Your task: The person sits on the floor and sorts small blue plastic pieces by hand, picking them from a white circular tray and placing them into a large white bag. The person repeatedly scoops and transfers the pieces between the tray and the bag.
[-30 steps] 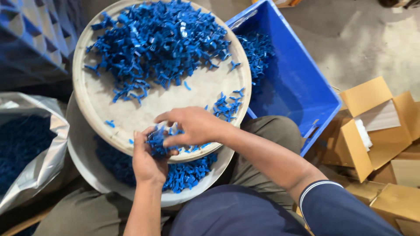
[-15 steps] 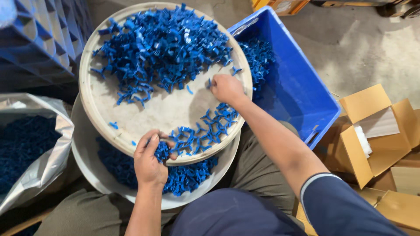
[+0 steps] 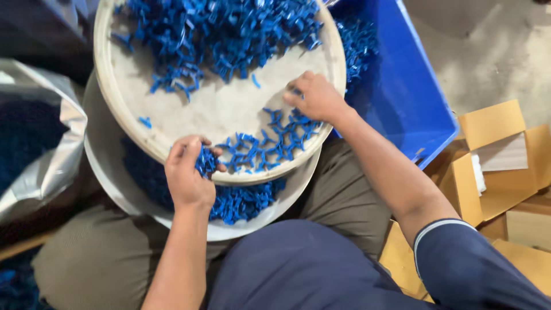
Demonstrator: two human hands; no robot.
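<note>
Fingers of my left hand (image 3: 188, 179) curl round a small clump of blue plastic pieces (image 3: 205, 162) at the near rim of the round pale tray (image 3: 212, 109); closed on them, thumb side up. Fingers of my right hand (image 3: 317, 97) lie half-spread and bent on the tray's right edge, tips on loose pieces; whether they pinch one I cannot tell.

Fig. legend, head view:
- Tray: tilted over a white basin (image 3: 298, 186) resting on my lap; bare strip across its middle.
- Far pile (image 3: 229, 34): the bulk of the blue pieces, heaped on the tray's far half, untouched by either hand.
- Near row (image 3: 270, 140): thin scatter betw. my two hands, spread flat.
- Basin below: a layer of blue pieces shows under the tray's near rim.
- Blue crate (image 3: 407, 97), right: more blue pieces in its far corner.
- Silver bag (image 3: 51, 143), left; cardboard boxes (image 3: 493, 155), right, on the floor.

Progress, my judgement: early to mid. Some pieces are in the basin; most remain on the tray.
</note>
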